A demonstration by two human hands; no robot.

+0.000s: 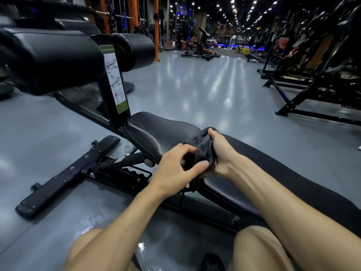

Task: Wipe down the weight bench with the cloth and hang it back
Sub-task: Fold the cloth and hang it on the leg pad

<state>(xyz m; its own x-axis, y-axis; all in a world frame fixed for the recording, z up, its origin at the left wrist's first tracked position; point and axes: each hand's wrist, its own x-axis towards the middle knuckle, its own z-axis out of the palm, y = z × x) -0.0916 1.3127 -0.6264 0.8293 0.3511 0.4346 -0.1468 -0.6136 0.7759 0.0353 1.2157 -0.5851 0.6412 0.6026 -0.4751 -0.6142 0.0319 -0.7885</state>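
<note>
A black padded weight bench runs from centre to lower right, with its seat pad (156, 130) ahead and its long back pad (273, 173) toward me. A dark bunched cloth (205, 147) sits over the gap between the two pads. My right hand (220, 151) grips the cloth from the right side. My left hand (179, 163) pinches the cloth's lower left part between thumb and curled fingers. Both forearms reach in from the bottom of the view.
Black leg-roller pads (54, 57) on a post with an instruction sticker (115, 79) stand at upper left. The bench's floor bar (66, 178) lies at left on grey floor. Dark machines (312, 71) line the right side. My knees are at the bottom.
</note>
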